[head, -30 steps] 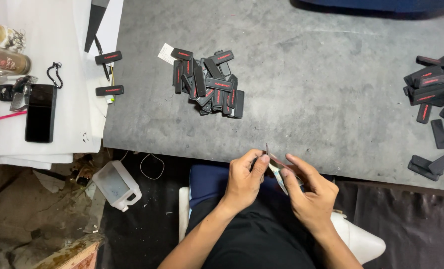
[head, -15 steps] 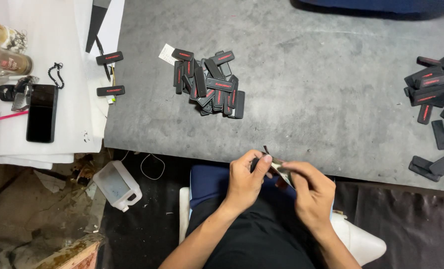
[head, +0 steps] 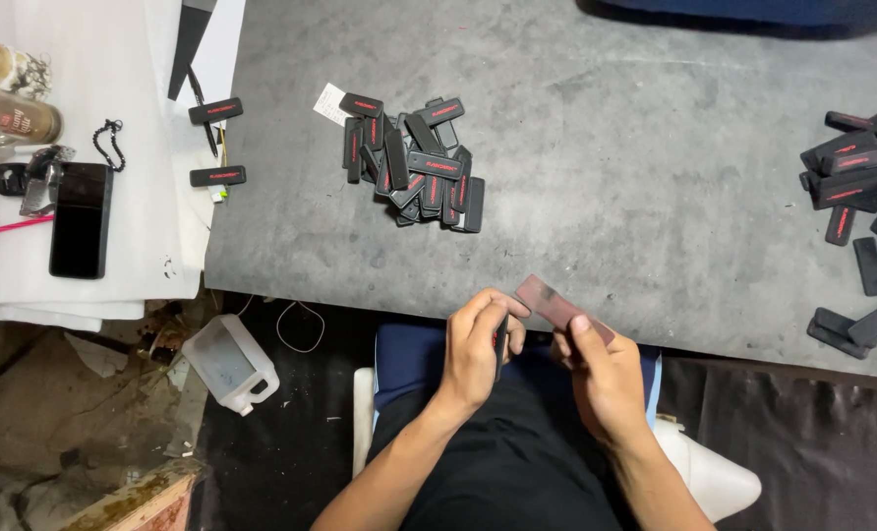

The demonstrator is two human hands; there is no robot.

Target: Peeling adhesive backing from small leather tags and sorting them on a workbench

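Head view, flat dark strip [head: 554, 301] pinched between left hand [head: 478, 349], right hand [head: 606, 379]

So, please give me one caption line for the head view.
Both hands, left hand and right hand, hold a flat dark strip at a grey table.

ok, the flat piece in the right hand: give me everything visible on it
The flat piece is a thin, dull reddish-brown rectangle, plastic or film by the look, with a faint pale mark near its upper end. It sits tilted, upper end pointing up-left over the edge of the grey table. The right hand pinches its lower end between thumb and fingers; the left hand meets its upper end with a fingertip while holding a slim black piece. The far side is hidden.
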